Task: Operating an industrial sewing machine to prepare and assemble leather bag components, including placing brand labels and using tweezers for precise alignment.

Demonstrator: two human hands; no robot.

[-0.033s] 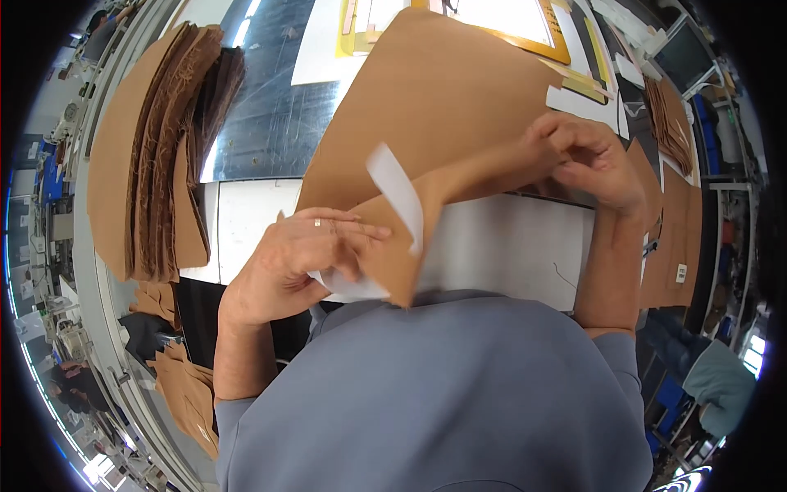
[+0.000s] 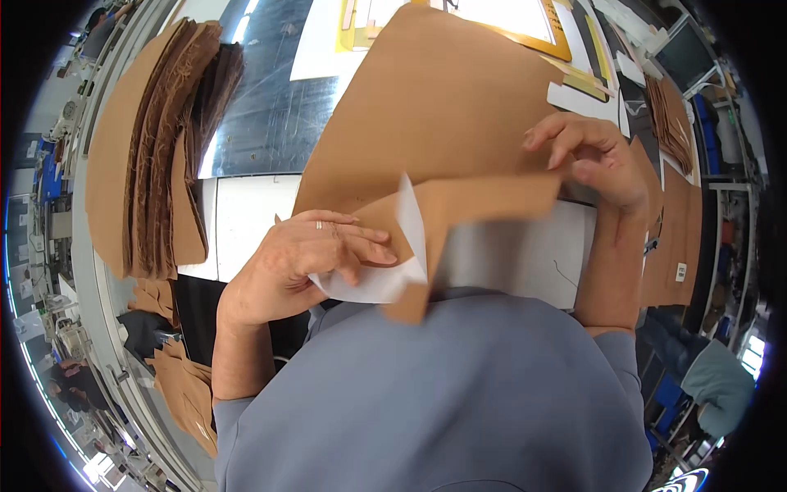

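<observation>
My left hand (image 2: 303, 266) grips a folded brown piece (image 2: 467, 197) and a white paper strip (image 2: 377, 279), with its fingers over them and its thumb mostly hidden. The smaller brown piece is motion-blurred, its long end reaching right toward my right hand (image 2: 594, 160). That hand hovers at the right edge of a large brown sheet (image 2: 426, 90), fingers curled but apart, holding nothing that I can see. The large sheet lies on a metal plate (image 2: 254, 107) and white worktop (image 2: 246, 221).
A thick stack of fray-edged brown pieces (image 2: 147, 156) stands at left. Yellow-edged templates (image 2: 557, 33) lie at the back. More brown pieces (image 2: 668, 246), a screen (image 2: 687, 51) and a rack (image 2: 730, 185) are at right. A person in a teal top (image 2: 713, 385) is at lower right.
My right hand has let go of the smaller brown piece, whose end has dropped. The white strip has swung downward and to the right near my left hand.
</observation>
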